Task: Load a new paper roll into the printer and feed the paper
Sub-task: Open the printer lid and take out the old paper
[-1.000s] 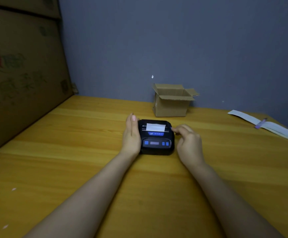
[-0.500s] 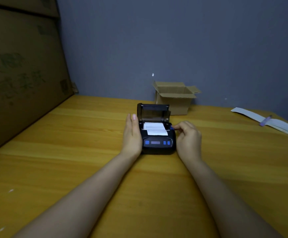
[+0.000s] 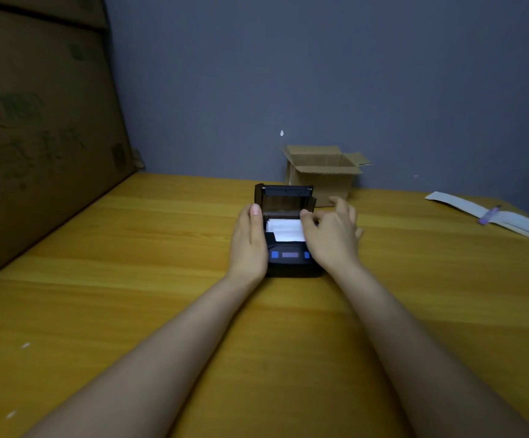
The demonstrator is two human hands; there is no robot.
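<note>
A small black printer (image 3: 290, 262) with blue buttons sits on the wooden table (image 3: 130, 279), its lid (image 3: 283, 200) standing upright and open. White paper (image 3: 285, 230) lies in the open bay, a strip trailing toward the front. My left hand (image 3: 249, 245) lies flat against the printer's left side, fingers together. My right hand (image 3: 332, 235) reaches over the printer's right side, thumb and forefinger at the right edge of the paper, the other fingers spread. Whether those fingers pinch the paper I cannot tell.
An open cardboard box (image 3: 323, 175) stands just behind the printer against the grey wall. Large cardboard sheets (image 3: 42, 137) lean along the left. At the far right lies a long white paper strip (image 3: 493, 216) with a purple pen (image 3: 489, 214) on it.
The printer lid went from shut to fully open, exposing the paper. My right hand moved from the printer's right side up over the paper bay. My left hand stayed put.
</note>
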